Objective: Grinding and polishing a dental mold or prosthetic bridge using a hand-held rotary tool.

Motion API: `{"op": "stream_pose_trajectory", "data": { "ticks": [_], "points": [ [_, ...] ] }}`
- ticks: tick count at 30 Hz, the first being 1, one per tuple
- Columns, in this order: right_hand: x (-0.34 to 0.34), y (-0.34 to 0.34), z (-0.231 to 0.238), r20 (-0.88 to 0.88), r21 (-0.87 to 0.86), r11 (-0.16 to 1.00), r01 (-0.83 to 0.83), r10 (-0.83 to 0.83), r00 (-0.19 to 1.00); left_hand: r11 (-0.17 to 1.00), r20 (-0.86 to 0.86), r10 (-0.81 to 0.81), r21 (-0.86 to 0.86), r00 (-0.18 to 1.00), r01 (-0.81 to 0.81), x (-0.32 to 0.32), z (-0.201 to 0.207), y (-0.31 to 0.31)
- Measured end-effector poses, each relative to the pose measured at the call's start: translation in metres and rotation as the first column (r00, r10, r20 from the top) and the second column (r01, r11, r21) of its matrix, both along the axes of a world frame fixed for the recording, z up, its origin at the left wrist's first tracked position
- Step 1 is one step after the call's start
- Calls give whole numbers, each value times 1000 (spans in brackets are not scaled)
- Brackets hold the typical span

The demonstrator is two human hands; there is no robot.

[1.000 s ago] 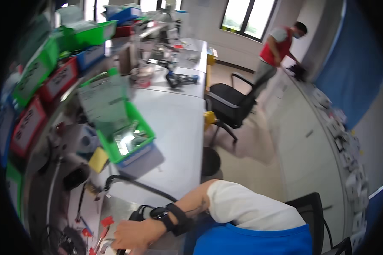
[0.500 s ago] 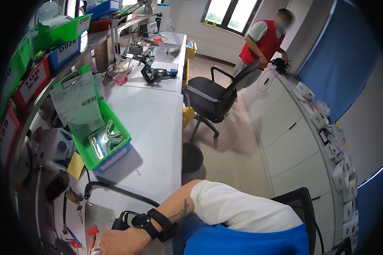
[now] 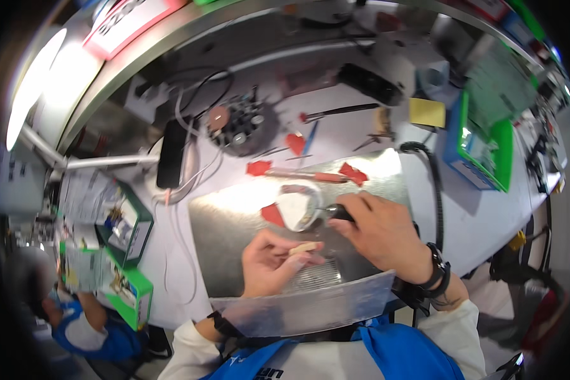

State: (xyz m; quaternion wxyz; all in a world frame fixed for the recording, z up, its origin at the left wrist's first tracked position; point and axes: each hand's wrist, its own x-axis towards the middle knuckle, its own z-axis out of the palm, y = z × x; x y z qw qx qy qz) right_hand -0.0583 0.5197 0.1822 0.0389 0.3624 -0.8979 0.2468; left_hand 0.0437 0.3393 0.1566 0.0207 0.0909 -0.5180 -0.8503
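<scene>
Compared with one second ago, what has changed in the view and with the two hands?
The view swung from the room's aisle down onto the metal tray. The left hand now shows, pinching a small tan piece; the right hand grips a dark-handled tool at the white dish. The wristband stayed on.

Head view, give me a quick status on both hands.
Left hand pinching a small tan piece. Right hand gripping a dark-handled tool at a white round dish. Red scraps beside the dish on the metal tray.
</scene>
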Motion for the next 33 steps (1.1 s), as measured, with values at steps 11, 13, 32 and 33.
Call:
{"op": "stream_pose_trajectory", "data": {
  "ticks": [11, 13, 32, 33],
  "points": [
    [4, -7, 16, 130, 20, 995, -98, 95, 987, 998, -100, -23, 56, 995, 29, 6, 0, -12],
    [3, -8, 10, 34, -31, 993, -110, 111, 993, 998, -94, -29, 53, 995, 34, 5, 0, -11],
    [1, -6, 10, 11, -14, 997, -76, 76, 997, 998, -133, -31, -64, 991, 23, 7, 5, -7],
    [1, -6, 9, -6, -17, 996, -88, 88, 996, 998, -123, -29, -66, 992, 21, 7, 5, -7]
  ]
}}
